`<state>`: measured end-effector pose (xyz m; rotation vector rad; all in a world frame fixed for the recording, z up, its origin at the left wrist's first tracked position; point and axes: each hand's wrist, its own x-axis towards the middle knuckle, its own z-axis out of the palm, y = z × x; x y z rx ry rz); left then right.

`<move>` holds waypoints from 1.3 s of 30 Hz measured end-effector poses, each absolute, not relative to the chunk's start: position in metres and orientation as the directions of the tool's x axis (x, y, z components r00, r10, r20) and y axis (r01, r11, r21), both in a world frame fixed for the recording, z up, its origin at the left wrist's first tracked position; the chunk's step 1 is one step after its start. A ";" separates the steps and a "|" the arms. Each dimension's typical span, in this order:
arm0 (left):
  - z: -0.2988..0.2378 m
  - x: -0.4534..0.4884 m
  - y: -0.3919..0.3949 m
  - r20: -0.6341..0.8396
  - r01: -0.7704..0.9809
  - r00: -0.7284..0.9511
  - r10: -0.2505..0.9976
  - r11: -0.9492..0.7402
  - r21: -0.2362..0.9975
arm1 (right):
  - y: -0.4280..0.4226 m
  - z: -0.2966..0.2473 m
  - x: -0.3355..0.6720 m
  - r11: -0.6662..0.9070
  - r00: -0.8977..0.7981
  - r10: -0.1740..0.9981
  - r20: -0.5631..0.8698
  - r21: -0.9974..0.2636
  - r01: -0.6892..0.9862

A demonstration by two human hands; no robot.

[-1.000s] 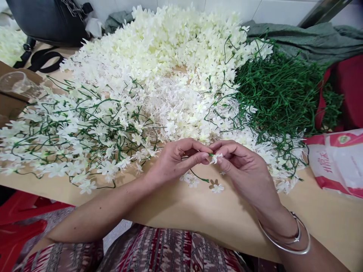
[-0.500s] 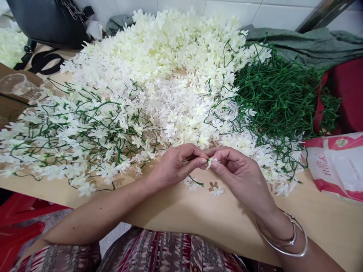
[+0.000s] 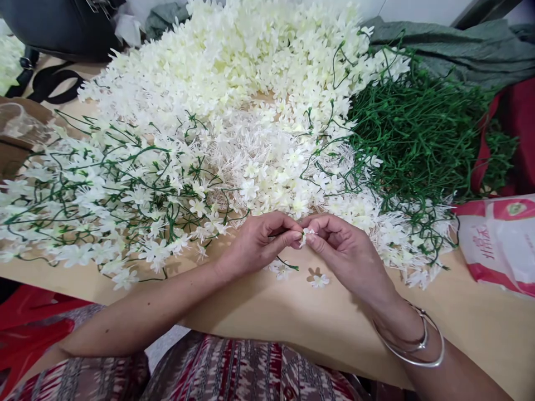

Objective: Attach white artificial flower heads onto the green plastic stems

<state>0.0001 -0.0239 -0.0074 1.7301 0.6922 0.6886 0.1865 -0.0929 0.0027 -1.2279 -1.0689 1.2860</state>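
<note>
A small white artificial flower (image 3: pixel 308 237) is pinched between the fingertips of my right hand (image 3: pixel 349 250). My left hand (image 3: pixel 261 239) meets it from the other side, thumb and forefinger closed on what looks like the flower's green stem, mostly hidden by the fingers. Just below my hands, a white flower with a short green stem (image 3: pixel 282 269) lies on the table (image 3: pixel 267 317). Right of it lies a loose white flower (image 3: pixel 320 280). Behind my hands spreads a heap of loose white blossoms (image 3: pixel 251 72).
Stemmed white flowers (image 3: pixel 137 195) are piled at left. Green plastic stems (image 3: pixel 418 133) form a mound at right, beside a red bag (image 3: pixel 522 133) and a red-and-white plastic packet (image 3: pixel 497 239). A black bag (image 3: pixel 62 28) stands back left; grey-green cloth (image 3: pixel 451 50) lies back right.
The view has shifted slightly. Both hands stay together, and the flower at my right fingertips now shows its petals more openly.
</note>
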 end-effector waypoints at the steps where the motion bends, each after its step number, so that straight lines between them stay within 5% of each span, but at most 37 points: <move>1: -0.007 0.000 -0.024 0.098 0.118 0.661 0.744 -0.232 0.966 | -0.093 0.003 0.186 -0.087 0.036 0.995 -0.090 -0.992 -0.086; 13: 0.005 0.003 -0.024 0.082 -0.006 0.655 0.751 -0.103 0.995 | -0.089 0.008 0.202 -0.053 0.115 0.992 -0.059 -0.997 -0.053; 18: 0.019 -0.004 -0.020 0.143 -0.037 0.643 0.753 -0.156 0.987 | -0.093 0.023 0.224 0.113 0.253 0.951 0.175 -0.963 0.244; 22: 0.034 -0.010 -0.013 0.159 -0.026 0.808 0.567 -0.235 0.972 | -0.097 0.028 0.234 0.162 0.054 0.965 0.255 -0.748 0.643; 28: 0.040 -0.016 -0.014 -0.027 0.051 0.995 0.094 -0.258 0.965 | -0.099 0.016 0.239 0.179 -0.163 0.984 0.075 -0.469 0.865; 31: 0.032 -0.015 -0.021 -0.099 0.094 0.995 -0.007 -0.268 0.959 | -0.097 0.014 0.237 0.143 -0.089 0.988 0.125 -0.544 0.827; 36: 0.025 -0.012 -0.023 -0.060 0.108 0.986 0.158 -0.311 0.944 | -0.095 0.020 0.230 0.095 0.156 0.957 0.246 -0.769 0.632; 39: 0.027 -0.011 -0.022 -0.022 0.088 0.982 0.188 -0.351 0.932 | -0.096 0.020 0.227 -0.001 0.292 0.943 0.158 -0.878 0.479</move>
